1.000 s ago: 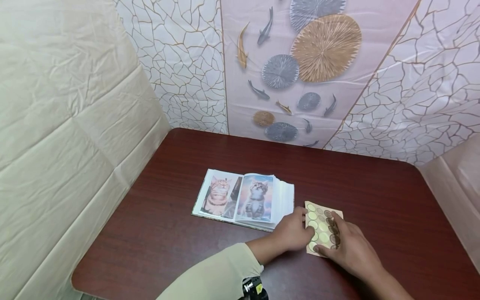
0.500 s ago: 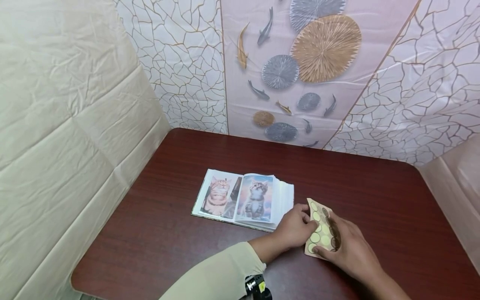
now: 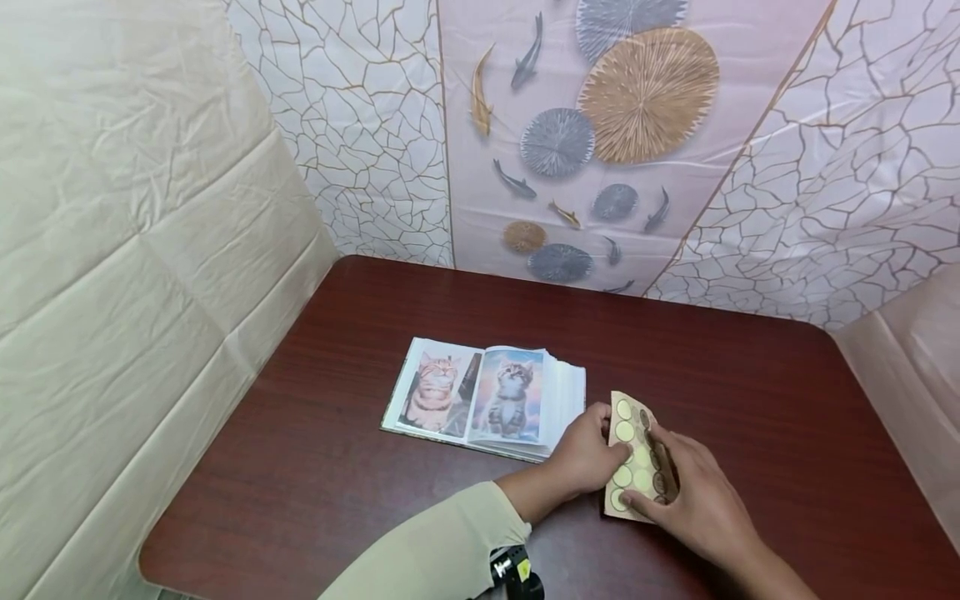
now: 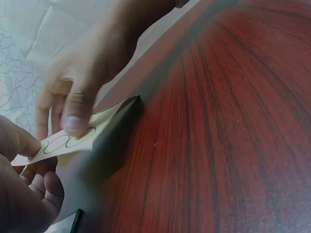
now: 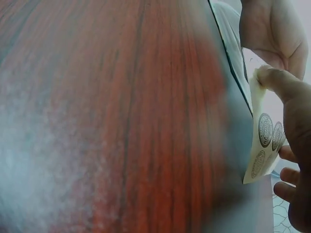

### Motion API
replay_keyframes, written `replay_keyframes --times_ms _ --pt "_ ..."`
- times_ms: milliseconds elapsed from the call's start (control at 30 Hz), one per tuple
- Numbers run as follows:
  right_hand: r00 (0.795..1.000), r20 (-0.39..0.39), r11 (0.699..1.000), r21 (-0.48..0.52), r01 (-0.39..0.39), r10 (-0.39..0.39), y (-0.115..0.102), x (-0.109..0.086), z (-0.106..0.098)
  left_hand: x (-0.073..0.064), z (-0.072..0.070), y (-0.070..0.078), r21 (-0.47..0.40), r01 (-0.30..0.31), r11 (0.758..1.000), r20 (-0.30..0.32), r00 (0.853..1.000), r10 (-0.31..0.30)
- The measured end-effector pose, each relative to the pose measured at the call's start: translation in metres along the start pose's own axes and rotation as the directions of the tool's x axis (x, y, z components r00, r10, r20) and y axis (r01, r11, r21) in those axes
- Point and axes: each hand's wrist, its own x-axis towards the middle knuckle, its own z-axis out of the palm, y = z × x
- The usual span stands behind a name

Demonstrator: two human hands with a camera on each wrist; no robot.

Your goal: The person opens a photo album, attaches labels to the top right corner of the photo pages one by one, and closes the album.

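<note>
A sheet of round gold stickers [image 3: 641, 468] is held between both hands at the right of the table. My left hand [image 3: 585, 454] pinches its left edge, thumb on top and fingers beneath, as the left wrist view also shows. From the other side, my right hand [image 3: 701, 500] grips the sheet, with its thumb over the near corner and its fingers along the right edge. The sheet bows between them, tilted up from the table. Its underside with dark printed circles [image 5: 265, 130] shows in the right wrist view.
Just left of the hands an open photo album [image 3: 468, 440] lies flat, showing kitten pictures on both pages. The dark red-brown table [image 3: 322, 467] is bordered by hanging cloth [image 3: 150, 275] at the left and a patterned backdrop [image 3: 558, 225] behind.
The sticker sheet has gone from lying nearly flat to tilted and bowed, and has shifted slightly left. Both hands have stayed on it; the album stays put.
</note>
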Motion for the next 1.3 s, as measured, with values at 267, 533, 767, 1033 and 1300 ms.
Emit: replay_keyframes --times_ms 267,533,767,1033,1300 --pt "0.992 -0.122 0.997 0.071 -0.024 0.032 -0.005 0.005 -0.004 -0.001 0.002 0.000 -0.087 0.047 0.995 0.024 0.999 -0.045" --pt "0.974 -0.220 0.997 0.059 -0.043 0.055 -0.012 0.014 -0.005 -0.003 0.002 -0.001 -0.048 0.003 0.999 0.021 1.000 -0.002" --pt "0.969 -0.207 0.990 0.054 -0.127 0.135 -0.018 0.019 -0.007 -0.005 -0.002 -0.001 0.117 -0.089 0.989 0.035 0.996 0.085" --pt "0.968 -0.146 0.977 0.092 -0.191 0.203 -0.020 0.023 -0.016 -0.007 -0.004 -0.001 0.232 -0.170 0.958 0.053 0.985 0.162" --pt "0.973 -0.113 0.976 0.113 -0.188 0.200 -0.014 0.025 -0.020 -0.007 -0.005 -0.002 0.245 -0.204 0.948 0.069 0.979 0.193"
